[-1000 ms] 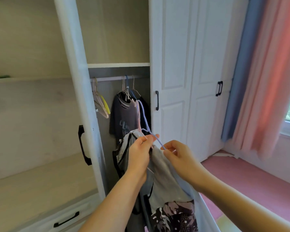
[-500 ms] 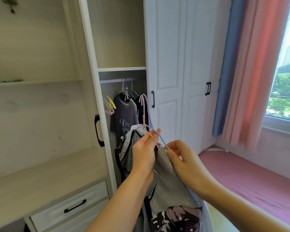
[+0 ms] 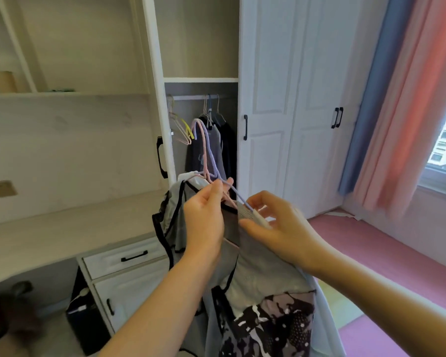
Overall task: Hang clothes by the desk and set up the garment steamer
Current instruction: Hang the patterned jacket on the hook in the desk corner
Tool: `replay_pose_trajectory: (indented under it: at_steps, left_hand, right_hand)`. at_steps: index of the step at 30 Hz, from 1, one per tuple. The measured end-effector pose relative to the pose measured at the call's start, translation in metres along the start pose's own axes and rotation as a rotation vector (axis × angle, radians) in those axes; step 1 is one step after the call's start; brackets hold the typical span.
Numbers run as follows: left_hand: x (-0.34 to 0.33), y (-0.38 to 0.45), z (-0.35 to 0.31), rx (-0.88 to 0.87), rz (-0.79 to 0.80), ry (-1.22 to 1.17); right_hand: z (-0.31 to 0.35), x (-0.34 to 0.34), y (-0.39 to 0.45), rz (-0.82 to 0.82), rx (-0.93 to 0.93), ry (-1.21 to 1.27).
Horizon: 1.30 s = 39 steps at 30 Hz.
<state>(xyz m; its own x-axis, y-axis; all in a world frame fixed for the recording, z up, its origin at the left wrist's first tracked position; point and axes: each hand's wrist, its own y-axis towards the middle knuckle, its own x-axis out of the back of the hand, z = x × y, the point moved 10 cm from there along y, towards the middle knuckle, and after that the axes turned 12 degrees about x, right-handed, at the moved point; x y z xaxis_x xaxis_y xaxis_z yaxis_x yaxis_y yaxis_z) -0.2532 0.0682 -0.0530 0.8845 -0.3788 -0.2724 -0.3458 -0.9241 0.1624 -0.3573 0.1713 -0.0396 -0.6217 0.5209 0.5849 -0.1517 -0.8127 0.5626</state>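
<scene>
A bunch of clothes (image 3: 255,279) hangs in front of the open wardrobe (image 3: 201,79), held up between both hands: soft pale grey fabric edged with black piping, a finely dotted mesh panel near the top, and a black, white and mauve patterned piece at the bottom. Two thin, smooth hangers stick up out of the bundle, a pink hanger (image 3: 204,150) and a lilac hanger (image 3: 213,161), their hooks curved over side by side above the hands. The left hand (image 3: 205,222) is raised with its back to the camera, fingers curled and pinching the hanger wires and the collar where they meet. The right hand (image 3: 281,228) lies palm-in just beside it, thumb and fingertips closed lightly on the lilac hanger's sloping arm and the mesh beneath it; this hand is blurred. Behind, a rail (image 3: 198,97) carries dark shirts (image 3: 211,150) and a few bare wire hangers (image 3: 180,127). To the left runs a pale wood-grain desk (image 3: 62,228) with a white drawer (image 3: 124,257) and black handle. To the right stand white panelled doors (image 3: 294,99), then blue and pink curtains (image 3: 397,99) above pink floor (image 3: 384,253).
</scene>
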Motion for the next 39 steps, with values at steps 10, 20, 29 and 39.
replay_pose_trajectory:
  at_steps: [10,20,29,39]
  left_hand:
    - [0.035,-0.073,-0.003,0.011,-0.149,-0.048]
    - [0.087,-0.110,-0.014,-0.069,-0.361,0.145]
    - [0.155,-0.124,-0.023,-0.102,-0.542,0.311]
    - [0.254,-0.127,-0.055,-0.098,-0.549,0.457]
  right_hand:
    - [0.022,-0.004,-0.037,0.172,0.173,0.172]
    - [0.052,-0.056,-0.032,0.384,0.420,-0.125]
    - [0.079,-0.129,-0.027,0.361,0.424,-0.279]
    - [0.135,-0.211,0.003,0.225,0.482,-0.255]
